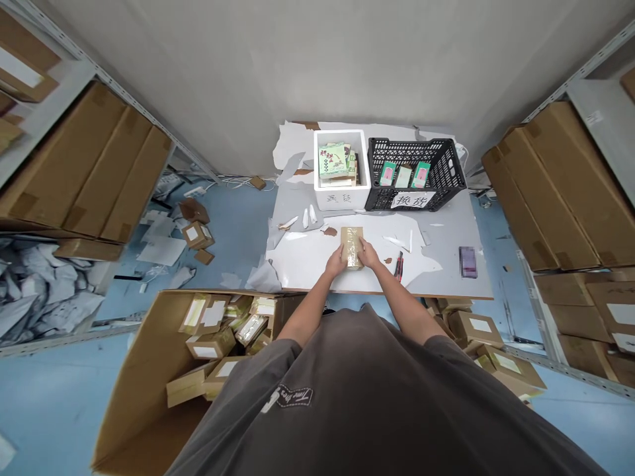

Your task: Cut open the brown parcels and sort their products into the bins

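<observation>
Cardboard parcel (pixel 352 238), held between two bare hands over the near middle part of the paper-covered surface (pixel 317 268). Its long axis ran away from the wearer, roughly square to the near edge, with one short end toward the torso and the other toward the white box (pixel 341 198). Glossy tape with pale lettering extended lengthwise along the upper face. The left hand (pixel 336 263) bore on the left side and the right hand (pixel 368 254) on the right, both near the closer end; the fingers of each were clamped on the parcel. The lower face and several fingertips were hidden, and whether the parcel touched the surface could not be told. The tape lettering was too small to read. A red-and-black tool (pixel 399 266) lay to the right, its type unclear; the screen of the phone-like object (pixel 467 262) farther right was blurred. The large open carton (pixel 141 383), lower left, was partly covered by the dark shirt (pixel 367 390).
</observation>
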Action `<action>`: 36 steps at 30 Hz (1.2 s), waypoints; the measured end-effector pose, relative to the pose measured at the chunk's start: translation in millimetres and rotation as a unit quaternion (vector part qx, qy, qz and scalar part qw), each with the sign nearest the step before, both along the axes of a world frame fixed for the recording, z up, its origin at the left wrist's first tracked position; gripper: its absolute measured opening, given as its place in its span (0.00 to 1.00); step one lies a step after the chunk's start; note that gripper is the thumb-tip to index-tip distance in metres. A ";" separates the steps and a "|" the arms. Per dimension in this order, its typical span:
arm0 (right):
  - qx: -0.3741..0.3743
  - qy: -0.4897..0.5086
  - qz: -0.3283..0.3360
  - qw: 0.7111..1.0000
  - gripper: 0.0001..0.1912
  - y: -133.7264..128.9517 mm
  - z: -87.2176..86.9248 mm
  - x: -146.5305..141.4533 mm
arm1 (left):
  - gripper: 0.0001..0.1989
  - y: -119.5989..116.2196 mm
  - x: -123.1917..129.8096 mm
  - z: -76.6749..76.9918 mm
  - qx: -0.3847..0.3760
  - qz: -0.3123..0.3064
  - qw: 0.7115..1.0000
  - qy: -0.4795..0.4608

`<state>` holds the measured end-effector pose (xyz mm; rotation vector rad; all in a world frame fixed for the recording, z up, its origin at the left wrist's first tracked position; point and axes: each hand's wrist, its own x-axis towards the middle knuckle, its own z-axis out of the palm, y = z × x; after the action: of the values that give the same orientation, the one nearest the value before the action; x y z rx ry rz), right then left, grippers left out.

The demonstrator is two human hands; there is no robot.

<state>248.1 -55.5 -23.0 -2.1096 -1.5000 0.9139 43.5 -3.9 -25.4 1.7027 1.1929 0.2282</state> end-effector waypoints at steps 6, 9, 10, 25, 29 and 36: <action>-0.018 0.062 0.062 0.996 0.49 -49.4 -13.9 -1.6 | 0.49 -20.3 -11.4 -6.2 0.004 -0.045 0.999 -0.011; -0.014 0.048 0.048 0.998 0.45 -57.9 -11.6 -9.2 | 0.41 -27.3 -9.9 2.9 0.016 -0.025 0.999 0.022; -0.002 0.036 0.040 0.999 0.42 -57.1 -8.0 -9.8 | 0.38 -27.7 -9.6 8.1 0.021 -0.018 0.999 0.033; 0.022 0.022 -0.003 1.000 0.34 4.0 31.4 5.6 | 0.41 20.2 7.4 34.9 0.032 0.065 0.997 0.001; 0.048 0.058 -0.014 0.997 0.35 -19.7 27.4 11.6 | 0.42 12.0 -21.6 21.2 0.068 -0.004 0.994 -0.090; 0.071 0.111 0.036 0.991 0.45 -60.8 19.1 -8.7 | 0.41 -18.3 -34.8 14.3 0.067 -0.062 0.994 -0.064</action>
<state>239.4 -116.3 -3.9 -1.8000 -1.4854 1.0005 8.7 -22.2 -11.1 1.8431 0.9924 0.3416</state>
